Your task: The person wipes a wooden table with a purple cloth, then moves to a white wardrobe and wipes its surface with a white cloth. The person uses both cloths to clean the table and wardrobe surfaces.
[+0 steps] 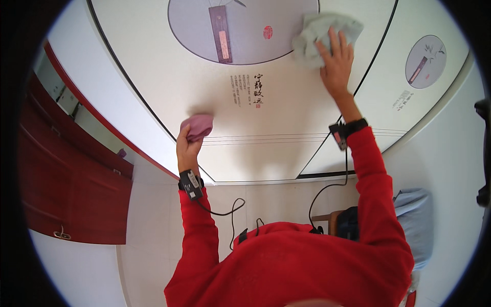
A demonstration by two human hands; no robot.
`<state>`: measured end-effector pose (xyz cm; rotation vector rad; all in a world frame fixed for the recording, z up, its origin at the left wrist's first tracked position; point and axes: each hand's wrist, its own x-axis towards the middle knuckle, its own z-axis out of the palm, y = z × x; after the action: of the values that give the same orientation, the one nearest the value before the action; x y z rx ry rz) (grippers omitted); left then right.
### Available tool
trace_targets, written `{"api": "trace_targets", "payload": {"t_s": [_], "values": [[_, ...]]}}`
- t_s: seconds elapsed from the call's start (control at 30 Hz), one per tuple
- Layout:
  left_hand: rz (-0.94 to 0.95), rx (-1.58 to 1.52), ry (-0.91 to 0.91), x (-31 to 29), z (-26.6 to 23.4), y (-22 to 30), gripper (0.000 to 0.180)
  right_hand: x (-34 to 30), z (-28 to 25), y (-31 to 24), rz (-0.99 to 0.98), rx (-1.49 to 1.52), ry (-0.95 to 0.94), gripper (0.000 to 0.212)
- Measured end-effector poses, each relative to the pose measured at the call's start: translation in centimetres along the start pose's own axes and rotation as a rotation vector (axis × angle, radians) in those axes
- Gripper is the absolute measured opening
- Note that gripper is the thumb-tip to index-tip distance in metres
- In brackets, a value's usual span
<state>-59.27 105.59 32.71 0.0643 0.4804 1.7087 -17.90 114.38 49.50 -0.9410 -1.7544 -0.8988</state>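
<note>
L hand [187, 147] part. hidden by pink cloth [200, 126].

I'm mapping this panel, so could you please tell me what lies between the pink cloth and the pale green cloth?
In the head view, dark printed lettering on the cream panel lies between the pink cloth and the pale green cloth.

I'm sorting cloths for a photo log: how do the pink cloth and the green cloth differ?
Colour: the pink cloth is mauve-pink, the green cloth a pale greyish green.
Pose: the pink cloth is bunched in the left hand; the green cloth is spread, with folds, under the right hand.
Extent: the green cloth shows more area than the pink cloth.
Both look plain.
</note>
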Motion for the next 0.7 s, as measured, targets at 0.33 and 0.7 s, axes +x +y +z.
{"api": "trace_targets", "payload": {"t_s": [0.33,0.7], "values": [[0.077,0.068,-0.037,2.6,4.2,-0.5,0.042,-11.0,1.9,-4.9,-0.121,0.104,-0.291,0.048],[0.097,0.070,-0.074,2.2,5.7,1.2,0.043,-8.4,7.3,-15.2,-0.368,0.435,-0.404,0.032]]}}
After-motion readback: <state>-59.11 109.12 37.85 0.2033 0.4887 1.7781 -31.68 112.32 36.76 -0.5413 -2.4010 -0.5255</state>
